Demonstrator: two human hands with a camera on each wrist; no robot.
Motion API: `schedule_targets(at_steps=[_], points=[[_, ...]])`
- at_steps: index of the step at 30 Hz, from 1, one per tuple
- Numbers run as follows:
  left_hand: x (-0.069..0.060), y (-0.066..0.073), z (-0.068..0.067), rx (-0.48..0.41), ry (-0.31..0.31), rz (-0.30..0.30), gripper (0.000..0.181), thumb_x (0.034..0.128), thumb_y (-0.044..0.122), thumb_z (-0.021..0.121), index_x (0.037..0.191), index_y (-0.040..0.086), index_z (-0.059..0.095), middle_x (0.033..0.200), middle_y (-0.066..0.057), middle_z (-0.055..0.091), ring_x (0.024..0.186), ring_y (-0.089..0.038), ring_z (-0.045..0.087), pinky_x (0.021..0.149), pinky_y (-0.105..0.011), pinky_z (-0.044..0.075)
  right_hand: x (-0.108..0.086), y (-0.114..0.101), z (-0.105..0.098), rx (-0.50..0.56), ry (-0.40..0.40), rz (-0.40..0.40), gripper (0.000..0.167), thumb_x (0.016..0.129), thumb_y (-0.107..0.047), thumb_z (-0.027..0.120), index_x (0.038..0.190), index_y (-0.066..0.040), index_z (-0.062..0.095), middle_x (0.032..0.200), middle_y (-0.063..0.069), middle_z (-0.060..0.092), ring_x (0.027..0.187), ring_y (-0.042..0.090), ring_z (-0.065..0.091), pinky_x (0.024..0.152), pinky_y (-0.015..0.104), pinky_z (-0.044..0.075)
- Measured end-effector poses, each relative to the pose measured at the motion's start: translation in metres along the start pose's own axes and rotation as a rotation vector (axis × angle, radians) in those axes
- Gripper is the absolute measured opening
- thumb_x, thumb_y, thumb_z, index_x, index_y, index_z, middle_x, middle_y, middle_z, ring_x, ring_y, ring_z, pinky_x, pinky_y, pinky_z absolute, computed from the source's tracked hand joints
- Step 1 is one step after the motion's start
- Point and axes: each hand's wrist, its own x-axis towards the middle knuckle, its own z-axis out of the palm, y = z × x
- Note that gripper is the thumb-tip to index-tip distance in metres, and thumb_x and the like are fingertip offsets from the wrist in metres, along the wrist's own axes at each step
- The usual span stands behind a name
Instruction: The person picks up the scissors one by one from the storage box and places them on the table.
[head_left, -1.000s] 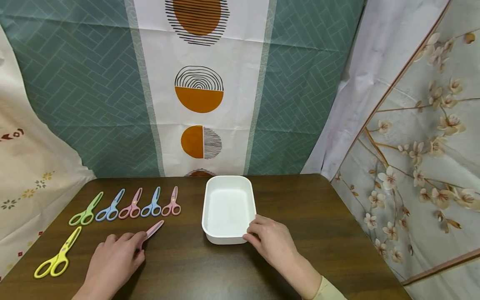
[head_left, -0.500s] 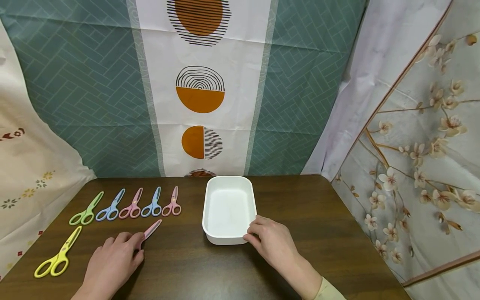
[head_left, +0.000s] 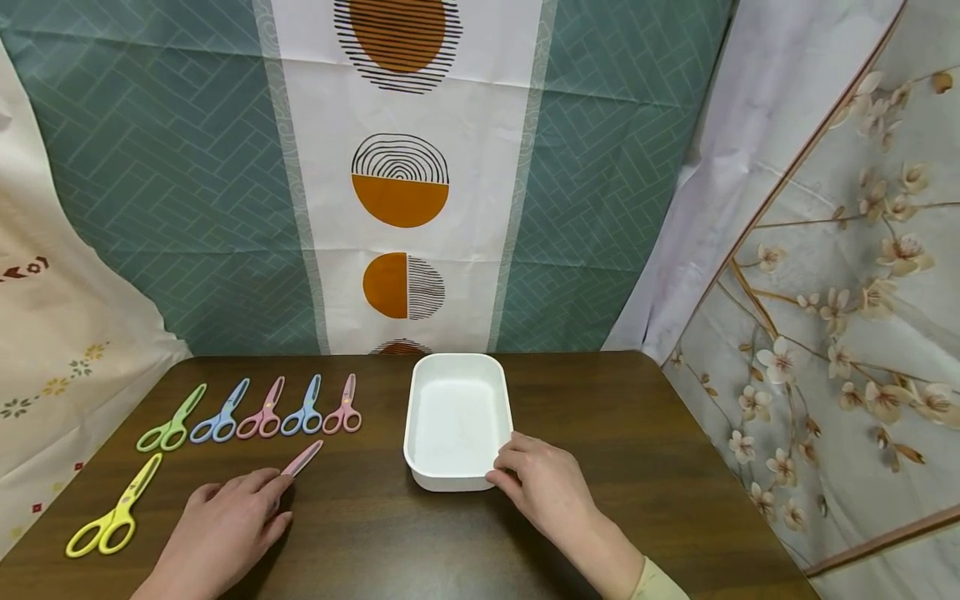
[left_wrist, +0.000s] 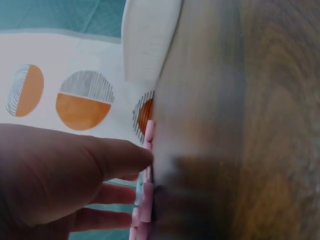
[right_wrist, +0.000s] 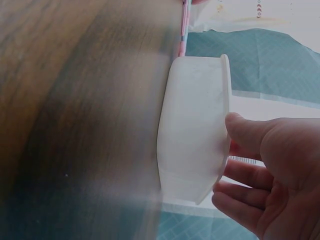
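Note:
Pink scissors (head_left: 303,458) lie flat on the table with their blades pointing up and right. My left hand (head_left: 228,521) rests over their handles, fingers fairly straight and thumb apart from the index finger. In the left wrist view the scissors (left_wrist: 146,202) appear edge-on, thumb tip close beside them. A white rectangular tray (head_left: 450,482) stands at the middle of the table with nothing in it. At its near right corner my right hand (head_left: 551,487) pinches the rim between thumb and fingers.
Behind my left hand lies a row of scissors: green (head_left: 172,421), blue (head_left: 222,415), pink (head_left: 262,410), blue (head_left: 303,408) and pink (head_left: 344,407). Yellow scissors (head_left: 116,508) lie left of it. A patterned curtain (head_left: 405,250) hangs behind the table (head_left: 600,417).
My left fingers have straightened somewhat and the thumb has moved away from the index finger. The pink scissors have shifted very slightly left. My right hand and the tray stay put.

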Motion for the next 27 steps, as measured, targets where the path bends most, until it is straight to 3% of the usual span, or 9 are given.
schedule_targets(at_steps=[4, 16, 27], points=[[-0.001, 0.0, -0.002, 0.014, -0.026, 0.021, 0.043, 0.0908, 0.037, 0.089, 0.122, 0.01, 0.079, 0.126, -0.011, 0.074, 0.119, -0.035, 0.071, 0.092, -0.075, 0.048, 0.0, 0.001, 0.001, -0.005, -0.007, 0.006, 0.021, 0.086, -0.028, 0.096, 0.083, -0.024, 0.076, 0.088, -0.015, 0.067, 0.08, 0.006, 0.064, 0.065, 0.03, 0.056], [-0.01, -0.006, -0.003, -0.011, 0.05, 0.054, 0.03, 0.0889, 0.027, 0.09, 0.11, 0.012, 0.075, 0.123, -0.01, 0.076, 0.116, -0.033, 0.073, 0.094, -0.072, 0.049, 0.001, 0.001, 0.0, 0.001, -0.011, 0.001, 0.021, 0.086, -0.027, 0.096, 0.083, -0.023, 0.076, 0.088, -0.013, 0.067, 0.081, 0.007, 0.065, 0.065, 0.031, 0.056], [-0.014, -0.009, -0.004, 0.026, 0.005, -0.009, 0.027, 0.0894, 0.031, 0.089, 0.098, 0.015, 0.069, 0.119, -0.012, 0.073, 0.108, -0.036, 0.072, 0.089, -0.071, 0.05, 0.0, 0.0, 0.001, 0.006, 0.001, -0.005, 0.021, 0.085, -0.026, 0.097, 0.083, -0.022, 0.076, 0.091, -0.011, 0.07, 0.084, 0.009, 0.068, 0.066, 0.033, 0.058]])
